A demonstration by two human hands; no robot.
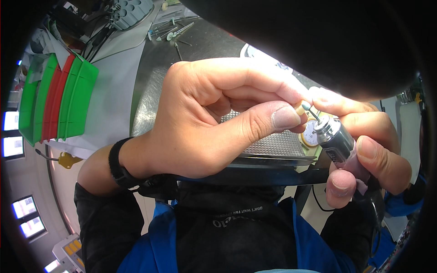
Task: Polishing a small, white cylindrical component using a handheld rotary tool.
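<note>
My left hand (pixel 205 118) pinches a small cream-coloured piece (pixel 299 109) between thumb and forefinger; most of it is hidden by the fingertips. In my right hand (pixel 380 136) is a rotary handpiece (pixel 336 142), silver at the nose and dark along the body, with a pinkish wrap where the fingers grip it. A thin shank runs from its nose to a pale blue pointed grinding tip (pixel 306 105). That tip meets or nearly meets the cream piece; whether they touch I cannot tell. Both hands are held above the near edge of the metal bench.
Stacked green and red plastic bins (pixel 75 100) stand at the left. Several loose grinding bits (pixel 170 32) lie on the metal worktop (pixel 148 93). A grey holder with holes (pixel 129 12) sits at the far left. Below my hands are a textured metal plate (pixel 273 143) and a round dial (pixel 310 136). A large dark shape (pixel 318 41) blocks the upper right.
</note>
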